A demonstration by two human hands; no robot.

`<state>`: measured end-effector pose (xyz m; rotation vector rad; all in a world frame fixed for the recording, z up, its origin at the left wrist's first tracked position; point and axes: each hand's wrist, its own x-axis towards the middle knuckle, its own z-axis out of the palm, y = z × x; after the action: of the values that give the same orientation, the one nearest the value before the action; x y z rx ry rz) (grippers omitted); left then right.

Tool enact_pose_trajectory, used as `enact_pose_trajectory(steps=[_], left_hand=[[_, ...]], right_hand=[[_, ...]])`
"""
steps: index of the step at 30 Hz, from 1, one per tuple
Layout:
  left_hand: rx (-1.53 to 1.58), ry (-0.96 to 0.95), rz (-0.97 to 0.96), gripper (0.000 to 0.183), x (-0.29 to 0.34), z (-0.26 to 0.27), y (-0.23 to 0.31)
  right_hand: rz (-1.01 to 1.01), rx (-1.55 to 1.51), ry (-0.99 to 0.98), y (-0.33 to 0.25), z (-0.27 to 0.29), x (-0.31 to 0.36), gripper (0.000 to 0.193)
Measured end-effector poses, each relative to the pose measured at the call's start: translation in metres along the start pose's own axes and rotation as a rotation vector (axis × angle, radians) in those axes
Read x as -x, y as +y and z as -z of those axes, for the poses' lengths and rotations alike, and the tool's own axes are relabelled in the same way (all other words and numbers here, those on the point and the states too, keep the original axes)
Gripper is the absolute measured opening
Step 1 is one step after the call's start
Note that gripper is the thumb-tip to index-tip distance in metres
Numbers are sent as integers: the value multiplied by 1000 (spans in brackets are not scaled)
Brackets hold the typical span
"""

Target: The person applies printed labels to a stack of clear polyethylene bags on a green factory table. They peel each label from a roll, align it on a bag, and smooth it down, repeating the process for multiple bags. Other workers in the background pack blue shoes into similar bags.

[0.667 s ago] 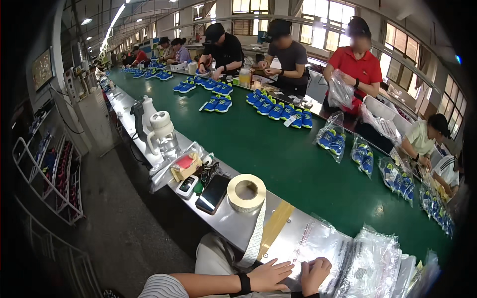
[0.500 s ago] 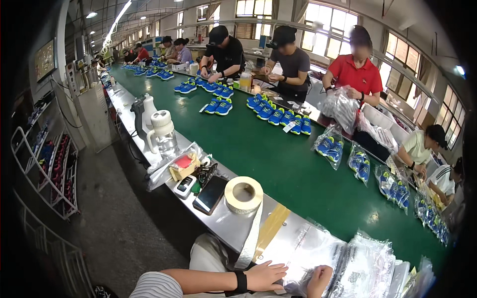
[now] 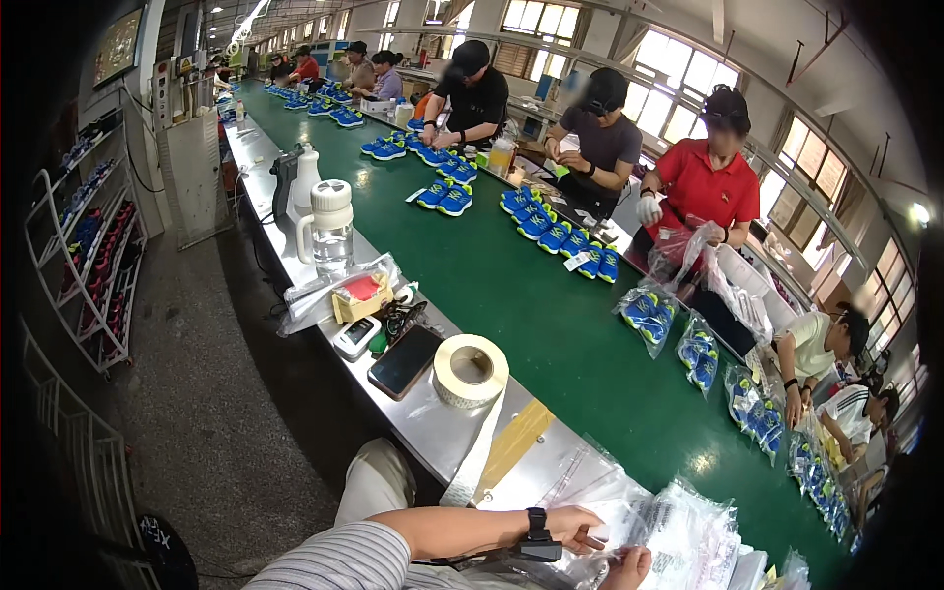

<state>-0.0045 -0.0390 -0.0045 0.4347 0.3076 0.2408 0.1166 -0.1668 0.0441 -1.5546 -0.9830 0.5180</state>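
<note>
Left hand (image 3: 573,529) and right hand (image 3: 627,568) bend their fingers narrow, on what I cannot tell, beside clear plastic bags (image 3: 693,531) piled on the metal ledge (image 3: 536,467), presumably for easy reach.

Grey floor (image 3: 226,393), bright windows (image 3: 657,57), pale ceiling (image 3: 846,93)

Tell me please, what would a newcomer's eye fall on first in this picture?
Probably the green conveyor belt crossing the view diagonally, with blue running shoes lined up along its far side. Next, the pale label roll lies on the near metal ledge, beside the dark smartphone. At the bottom, the left hand and right hand are close together by the clear plastic bags.
</note>
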Motion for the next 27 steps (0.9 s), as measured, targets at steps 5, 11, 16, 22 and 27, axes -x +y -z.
enact_pose_trajectory(steps=[5, 11, 16, 22, 27], left_hand=[[-609, 236, 103, 24, -28, -13, -3], [-2, 117, 209, 83, 11, -29, 16], [-91, 161, 65, 63, 88, -51, 40], [-245, 149, -30, 33, 114, -7, 28], [-288, 258, -72, 52, 89, 14, 13]], right_hand=[[-195, -126, -177, -57, -8, -7, 22], [62, 127, -462, -70, -20, 31, 61], [530, 843, -207, -49, -33, 39, 68], [508, 720, -147, -46, -44, 36, 30], [43, 194, -40, 2, -40, 11, 25]])
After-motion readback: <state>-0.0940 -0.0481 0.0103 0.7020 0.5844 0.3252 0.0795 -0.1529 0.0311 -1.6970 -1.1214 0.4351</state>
